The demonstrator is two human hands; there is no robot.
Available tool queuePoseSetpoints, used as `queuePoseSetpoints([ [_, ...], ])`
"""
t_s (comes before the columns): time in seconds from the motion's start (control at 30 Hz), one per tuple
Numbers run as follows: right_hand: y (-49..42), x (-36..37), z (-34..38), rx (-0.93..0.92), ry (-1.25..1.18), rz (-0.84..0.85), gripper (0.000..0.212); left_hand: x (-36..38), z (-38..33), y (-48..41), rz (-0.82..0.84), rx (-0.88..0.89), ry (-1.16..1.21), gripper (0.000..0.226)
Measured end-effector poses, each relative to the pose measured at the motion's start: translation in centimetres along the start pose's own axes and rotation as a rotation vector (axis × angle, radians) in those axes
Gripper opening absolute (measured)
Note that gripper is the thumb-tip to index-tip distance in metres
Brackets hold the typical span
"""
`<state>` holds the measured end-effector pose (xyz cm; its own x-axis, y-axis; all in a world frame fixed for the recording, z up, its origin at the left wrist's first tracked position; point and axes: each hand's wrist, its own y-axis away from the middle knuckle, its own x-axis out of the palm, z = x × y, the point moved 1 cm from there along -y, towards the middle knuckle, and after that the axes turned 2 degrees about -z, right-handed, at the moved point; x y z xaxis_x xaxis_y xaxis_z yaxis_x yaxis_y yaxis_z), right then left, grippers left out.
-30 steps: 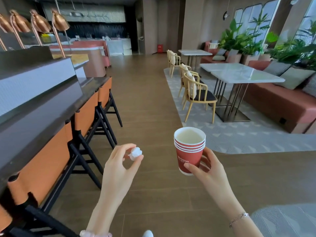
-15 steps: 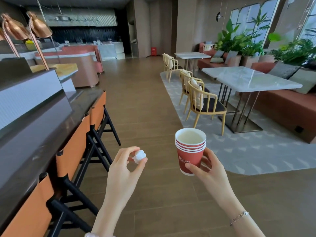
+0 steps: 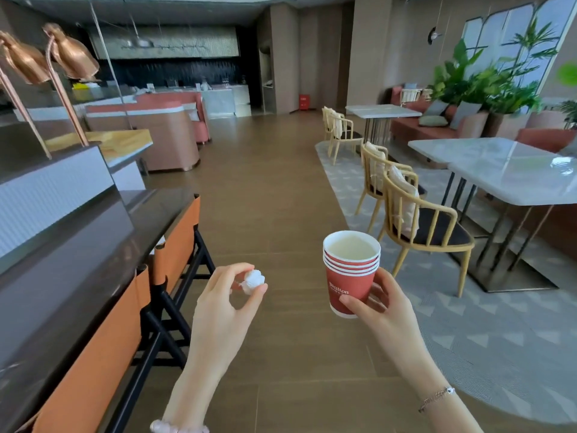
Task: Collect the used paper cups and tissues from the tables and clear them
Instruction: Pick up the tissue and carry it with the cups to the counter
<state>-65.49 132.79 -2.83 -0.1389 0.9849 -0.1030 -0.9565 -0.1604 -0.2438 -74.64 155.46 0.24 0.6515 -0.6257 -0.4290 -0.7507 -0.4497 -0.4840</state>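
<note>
Several nested paper cups [image 3: 349, 276], light and probably crushable, are gripped low by the right hand [image 3: 385, 312]; the left hand [image 3: 218, 310] pinches a soft tissue wad [image 3: 254, 279] in its fingers [image 3: 235, 269].

Holds both forearms forward, pinches a tissue wad [image 3: 254, 279] with the left hand [image 3: 223, 307], grips stacked cups [image 3: 349, 276] with the right hand [image 3: 384, 310].

Orange stools [image 3: 175, 245] line a dark counter [image 3: 78, 260]; yellow chairs [image 3: 437, 228] stand on grey carpet [image 3: 468, 323].
</note>
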Motion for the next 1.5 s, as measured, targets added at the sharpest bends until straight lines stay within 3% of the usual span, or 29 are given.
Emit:
queuePoseSetpoints([
  [0.43, -27.5, 7.9, -7.0, 0.032, 0.016, 0.025, 0.055, 10.1, 11.6, -25.5, -0.016, 0.013, -0.06, 0.023],
  [0.97, -64.0, 23.5, -13.2, 0.041, -0.002, 0.012, 0.056, 19.9, 27.7, -61.1, 0.007, 0.015, -0.049, 0.021],
  [1.5, -102.5, 37.7, -21.8, 0.025, -0.069, 0.17, 0.054, 30.3, 42.3, -94.1, -0.157, -0.05, -0.15, 0.024],
])
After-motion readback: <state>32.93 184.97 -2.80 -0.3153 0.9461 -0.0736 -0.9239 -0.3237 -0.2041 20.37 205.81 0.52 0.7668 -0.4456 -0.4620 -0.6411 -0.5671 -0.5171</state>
